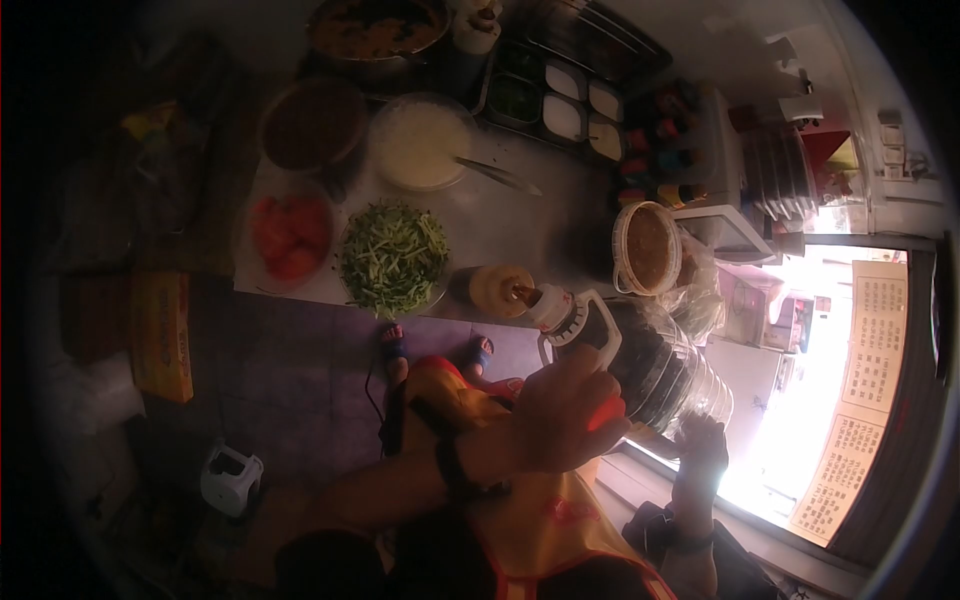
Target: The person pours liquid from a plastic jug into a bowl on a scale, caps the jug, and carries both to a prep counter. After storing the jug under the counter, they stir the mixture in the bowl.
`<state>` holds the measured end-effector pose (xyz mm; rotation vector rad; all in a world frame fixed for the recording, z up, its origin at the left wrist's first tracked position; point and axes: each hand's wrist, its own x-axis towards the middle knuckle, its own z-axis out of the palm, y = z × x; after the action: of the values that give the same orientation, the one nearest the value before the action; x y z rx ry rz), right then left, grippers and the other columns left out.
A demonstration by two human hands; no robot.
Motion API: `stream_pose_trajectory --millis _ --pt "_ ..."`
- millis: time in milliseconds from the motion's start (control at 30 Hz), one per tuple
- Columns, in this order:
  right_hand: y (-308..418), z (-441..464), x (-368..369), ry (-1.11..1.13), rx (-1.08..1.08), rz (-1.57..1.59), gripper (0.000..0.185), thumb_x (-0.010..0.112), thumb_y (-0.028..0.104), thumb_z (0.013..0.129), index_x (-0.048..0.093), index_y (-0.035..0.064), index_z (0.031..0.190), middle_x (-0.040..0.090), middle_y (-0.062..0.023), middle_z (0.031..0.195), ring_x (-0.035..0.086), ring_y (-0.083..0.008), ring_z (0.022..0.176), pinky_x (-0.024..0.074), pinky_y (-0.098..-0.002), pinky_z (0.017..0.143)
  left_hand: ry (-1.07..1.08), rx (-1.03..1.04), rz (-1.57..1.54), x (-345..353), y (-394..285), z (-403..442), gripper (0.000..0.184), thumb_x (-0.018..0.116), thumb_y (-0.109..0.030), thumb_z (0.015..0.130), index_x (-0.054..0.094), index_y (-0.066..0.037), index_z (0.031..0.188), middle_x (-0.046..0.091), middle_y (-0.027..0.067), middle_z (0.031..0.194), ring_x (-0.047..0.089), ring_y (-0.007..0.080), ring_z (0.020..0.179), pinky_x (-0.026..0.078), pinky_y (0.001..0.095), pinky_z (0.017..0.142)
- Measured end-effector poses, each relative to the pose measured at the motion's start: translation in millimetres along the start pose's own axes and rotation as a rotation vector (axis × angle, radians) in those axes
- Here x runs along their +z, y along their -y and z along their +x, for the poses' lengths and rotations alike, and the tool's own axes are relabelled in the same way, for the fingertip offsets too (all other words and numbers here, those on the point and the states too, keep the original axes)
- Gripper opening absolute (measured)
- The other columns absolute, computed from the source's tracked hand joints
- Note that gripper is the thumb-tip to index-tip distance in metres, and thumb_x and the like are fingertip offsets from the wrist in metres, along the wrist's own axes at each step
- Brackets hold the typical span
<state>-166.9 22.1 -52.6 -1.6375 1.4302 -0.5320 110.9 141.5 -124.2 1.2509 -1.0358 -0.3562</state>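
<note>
Pouring looks under way, unfinished: amber liquid shows at the mouth of one jug (655, 365), tipped toward one tub (488, 291) at its ten o'clock. The left hand (572, 412) is clamped on the jug's handle; the right hand (703, 443) meets its base, grip unclear. One heap of shredded greens (393, 255) sits at nine o'clock on the tabletop (545, 215).

A large, ribbed, see-through jug (655, 365) is hanging tilted beside the counter (555, 215), its white neck (553, 312) pointing toward a small, round, yellowish tub (488, 289). Brown liquid (522, 293) is showing at its mouth, over the tub, which is standing near the counter's edge.
</note>
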Motion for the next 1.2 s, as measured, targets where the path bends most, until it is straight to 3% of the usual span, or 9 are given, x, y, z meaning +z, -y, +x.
stream_pose_trajectory --millis 133,200,600,667,833,933,1000,1133,1200 --pt "2 -1 6 -0.044 -0.006 0.041 0.027 0.051 0.023 0.102 0.053 0.0079 0.124 0.057 -0.0085 0.125 0.055 -0.0215 0.118 0.0412 -0.0408 0.103 -0.004 0.003 -0.008 2 3 -2 0.025 0.069 -0.024 0.077 0.057 -0.006 0.088 0.047 0.014 0.087 0.054 0.031 0.072 0.045 0.0405 0.058" --pt "10 -1 13 -0.094 -0.037 0.044 0.023 0.044 0.017 0.104 0.057 -0.0002 0.113 0.063 -0.0088 0.112 0.06 -0.018 0.106 0.0501 -0.0333 0.094 -0.015 0.012 -0.012 3 4 -3 0.028 0.066 -0.03 0.081 0.06 -0.005 0.091 0.047 0.0148 0.086 0.054 0.031 0.071 0.043 0.0396 0.057" --pt "3 1 6 -0.092 -0.039 0.047 0.026 0.044 0.019 0.105 0.057 -0.0003 0.117 0.063 -0.0102 0.115 0.061 -0.0207 0.111 0.0498 -0.0349 0.098 -0.029 0.027 -0.012 4 4 -2 0.028 0.066 -0.029 0.081 0.06 -0.004 0.091 0.047 0.0149 0.086 0.053 0.0311 0.07 0.043 0.0395 0.058" --pt "-1 3 2 -0.076 -0.067 0.03 0.026 0.043 0.018 0.105 0.058 -0.0004 0.117 0.064 -0.0103 0.115 0.061 -0.0206 0.111 0.0501 -0.035 0.097 -0.016 0.027 -0.016 1 1 1 0.026 0.073 -0.018 0.073 0.054 -0.006 0.086 0.046 0.0134 0.087 0.054 0.0312 0.072 0.046 0.0411 0.058" --pt "1 2 5 -0.106 -0.041 0.15 0.026 0.043 0.018 0.105 0.059 -0.0007 0.116 0.064 -0.0101 0.112 0.061 -0.0195 0.109 0.0509 -0.0338 0.095 -0.007 0.017 -0.018 0 0 1 0.026 0.073 -0.017 0.073 0.054 -0.006 0.086 0.046 0.0135 0.087 0.055 0.0311 0.071 0.046 0.0412 0.058" --pt "-1 2 1 -0.033 -0.014 0.078 0.026 0.047 0.023 0.103 0.054 0.0058 0.121 0.058 -0.0101 0.123 0.055 -0.0229 0.116 0.0428 -0.0412 0.103 -0.009 0.019 -0.014 1 0 2 0.026 0.074 -0.017 0.072 0.054 -0.006 0.086 0.047 0.0134 0.087 0.055 0.031 0.071 0.046 0.041 0.058" --pt "2 0 7 -0.124 -0.063 0.079 0.025 0.044 0.015 0.104 0.059 -0.0008 0.117 0.064 -0.0095 0.112 0.061 -0.0185 0.108 0.0508 -0.0326 0.094 -0.015 0.021 -0.015 1 0 1 0.026 0.074 -0.017 0.072 0.054 -0.006 0.086 0.047 0.0133 0.087 0.055 0.031 0.071 0.047 0.0408 0.058" --pt "9 0 11 -0.103 -0.078 -0.019 0.024 0.044 0.013 0.103 0.059 -0.0006 0.116 0.064 -0.0095 0.113 0.061 -0.0183 0.108 0.051 -0.0326 0.094 -0.008 0.018 -0.01 1 1 0 0.027 0.074 -0.017 0.072 0.054 -0.006 0.087 0.047 0.0133 0.087 0.055 0.0311 0.072 0.047 0.0407 0.059" --pt "10 -1 13 -0.15 -0.025 0.095 0.024 0.044 0.013 0.103 0.059 -0.0008 0.116 0.064 -0.0097 0.113 0.061 -0.0182 0.107 0.0512 -0.0322 0.093 -0.006 0.021 -0.007 1 1 0 0.027 0.074 -0.017 0.072 0.054 -0.006 0.087 0.047 0.0133 0.088 0.055 0.0311 0.072 0.047 0.0408 0.059"
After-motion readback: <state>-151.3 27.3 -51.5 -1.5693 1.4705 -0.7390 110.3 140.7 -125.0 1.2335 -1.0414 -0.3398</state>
